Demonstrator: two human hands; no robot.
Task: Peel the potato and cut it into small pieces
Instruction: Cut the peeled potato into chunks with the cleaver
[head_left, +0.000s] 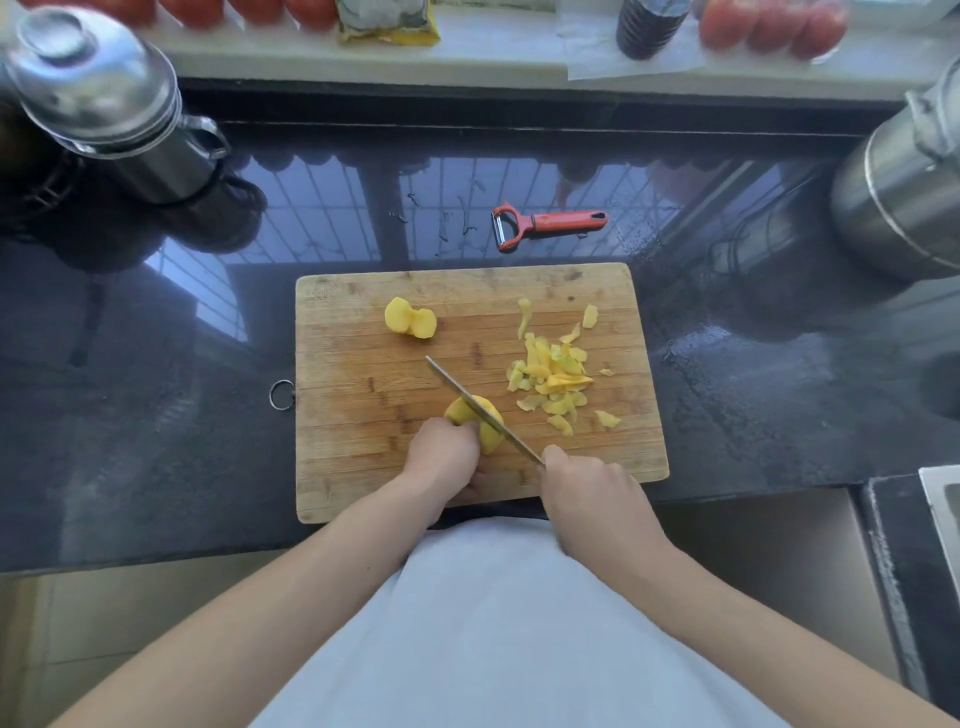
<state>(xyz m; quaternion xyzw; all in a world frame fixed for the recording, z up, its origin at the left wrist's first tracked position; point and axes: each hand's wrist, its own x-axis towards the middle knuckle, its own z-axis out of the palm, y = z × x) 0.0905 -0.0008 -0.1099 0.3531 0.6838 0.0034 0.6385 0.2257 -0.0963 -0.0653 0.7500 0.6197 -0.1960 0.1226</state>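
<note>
Risk: slip | left hand (444, 454) fingers clamped on potato (480, 423), just beside knife (480, 408) blade | right hand (584, 486) fingers clamped on handle | rounded potato judged liable to roll, cutting fingertips

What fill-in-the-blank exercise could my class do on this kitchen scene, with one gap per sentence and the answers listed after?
1. The right hand holds a ____ whose blade lies across the potato.
2. The left hand steadies the potato on the wooden ____.
3. The red peeler lies on the dark ____, beyond the board.
4. The heap of peelings sits on the ____ side of the board, as the person sees it.

Answers: knife; cutting board; counter; right
</note>
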